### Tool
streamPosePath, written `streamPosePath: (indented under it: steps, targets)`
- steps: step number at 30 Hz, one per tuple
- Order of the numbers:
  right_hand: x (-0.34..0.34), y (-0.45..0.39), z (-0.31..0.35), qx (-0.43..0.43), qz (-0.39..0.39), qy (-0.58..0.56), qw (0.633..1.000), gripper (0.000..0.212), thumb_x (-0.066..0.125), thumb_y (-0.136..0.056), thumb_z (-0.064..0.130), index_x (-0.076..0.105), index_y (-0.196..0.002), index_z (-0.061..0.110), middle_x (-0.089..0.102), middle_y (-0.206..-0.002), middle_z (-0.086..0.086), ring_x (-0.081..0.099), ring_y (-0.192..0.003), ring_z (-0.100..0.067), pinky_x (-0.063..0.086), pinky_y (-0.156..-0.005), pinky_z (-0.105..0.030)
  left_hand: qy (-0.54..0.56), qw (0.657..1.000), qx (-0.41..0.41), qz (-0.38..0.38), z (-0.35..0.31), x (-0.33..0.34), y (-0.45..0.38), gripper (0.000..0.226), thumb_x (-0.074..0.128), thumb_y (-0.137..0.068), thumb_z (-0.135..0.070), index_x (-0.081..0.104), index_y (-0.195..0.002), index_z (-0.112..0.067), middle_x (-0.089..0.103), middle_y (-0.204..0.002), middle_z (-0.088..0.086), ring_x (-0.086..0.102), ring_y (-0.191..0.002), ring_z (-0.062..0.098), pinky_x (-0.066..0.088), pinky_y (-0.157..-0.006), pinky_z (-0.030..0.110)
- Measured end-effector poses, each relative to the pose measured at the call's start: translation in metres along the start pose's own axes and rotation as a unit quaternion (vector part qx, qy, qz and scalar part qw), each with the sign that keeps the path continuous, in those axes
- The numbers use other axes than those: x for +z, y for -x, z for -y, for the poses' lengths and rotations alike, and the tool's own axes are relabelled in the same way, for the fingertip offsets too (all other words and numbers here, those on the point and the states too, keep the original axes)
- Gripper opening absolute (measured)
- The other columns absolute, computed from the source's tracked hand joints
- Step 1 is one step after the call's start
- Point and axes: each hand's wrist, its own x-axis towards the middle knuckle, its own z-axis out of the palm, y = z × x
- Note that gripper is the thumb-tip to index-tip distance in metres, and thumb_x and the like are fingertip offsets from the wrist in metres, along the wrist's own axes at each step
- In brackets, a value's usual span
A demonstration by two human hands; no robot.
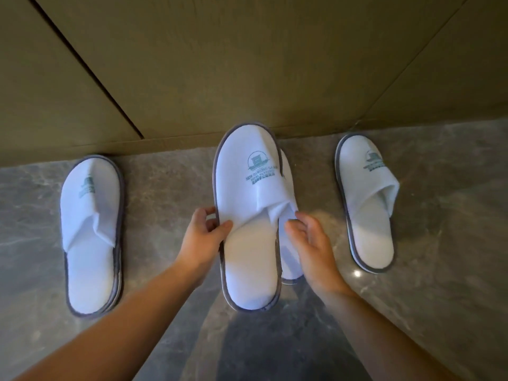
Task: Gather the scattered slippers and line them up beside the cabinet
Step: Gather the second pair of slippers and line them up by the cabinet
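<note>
1. So, olive cabinet (220, 64) runs along the back of the grey marble floor (439, 312).
2. Left slipper stack (90, 229) and right slipper (368, 204) sit toes-in on the floor.
3. Middle slipper (247, 215) overlaps another slipper underneath (290, 259).
4. Left hand (203, 237) pinches the middle slipper's edge; right hand (310, 240) looks loosely curled beside it, blurry.

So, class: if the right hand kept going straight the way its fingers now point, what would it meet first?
The right hand points up-left toward the lower slipper, which peeks out from under the held slipper. It would probably meet that first, though depth is unclear.
</note>
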Motion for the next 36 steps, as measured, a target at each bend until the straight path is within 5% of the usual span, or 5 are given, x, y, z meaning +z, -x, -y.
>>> streamPosePath:
  steps: [7, 16, 24, 30, 36]
  targets:
    - [-0.062, 0.012, 0.002, -0.016, -0.152, -0.046, 0.987, 0.027, 0.057, -0.083, 0.008, 0.044, -0.097, 0.027, 0.056, -0.084, 0.012, 0.056, -0.076, -0.004, 0.048, -0.055, -0.009, -0.128, 0.983, 0.072, 0.110, -0.007, 0.085, 0.009, 0.037, 0.059, -0.083, -0.014, 0.046, -0.117, -0.010, 0.062, -0.091, 0.001, 0.058, -0.092, 0.022, 0.045, -0.089, 0.036]
    - [-0.184, 0.017, -0.060, 0.050, -0.395, -0.038, 0.916, 0.038, 0.055, -0.085, 0.004, 0.043, -0.119, -0.005, 0.056, -0.119, -0.024, 0.056, -0.103, -0.036, 0.047, -0.084, -0.040, -0.547, 0.826, 0.129, 0.051, 0.046, 0.101, 0.008, 0.084, 0.067, -0.073, -0.042, 0.018, -0.140, -0.028, 0.005, -0.155, 0.007, 0.009, -0.141, 0.032, 0.019, -0.111, 0.048]
    - [-0.213, -0.018, -0.076, 0.096, -0.395, 0.099, 0.908, 0.035, 0.057, -0.081, 0.008, 0.052, -0.113, -0.005, 0.060, -0.116, -0.026, 0.056, -0.107, -0.038, 0.044, -0.092, -0.044, -0.644, 0.748, 0.131, 0.096, 0.063, 0.102, 0.006, 0.102, 0.067, -0.067, -0.054, 0.002, -0.142, -0.030, -0.007, -0.155, 0.005, -0.005, -0.141, 0.033, 0.015, -0.113, 0.052]
    - [-0.178, -0.009, -0.051, -0.076, -0.384, 0.270, 0.880, 0.060, 0.069, -0.075, 0.013, 0.041, -0.126, 0.000, 0.042, -0.135, -0.026, 0.039, -0.123, -0.040, 0.037, -0.103, -0.052, -0.684, 0.700, 0.164, 0.121, 0.062, 0.104, 0.003, 0.104, 0.061, -0.068, -0.060, -0.007, -0.141, -0.032, -0.014, -0.154, 0.005, -0.011, -0.141, 0.033, 0.009, -0.114, 0.052]
    - [-0.133, -0.034, -0.048, -0.079, -0.172, 0.377, 0.907, 0.074, 0.072, -0.072, 0.033, 0.036, -0.129, 0.004, 0.046, -0.132, -0.020, 0.045, -0.119, -0.033, 0.042, -0.101, -0.040, -0.699, 0.679, 0.171, 0.145, 0.060, 0.103, 0.000, 0.105, 0.060, -0.067, -0.063, -0.010, -0.140, -0.034, -0.017, -0.153, 0.005, -0.014, -0.140, 0.033, 0.008, -0.113, 0.054]
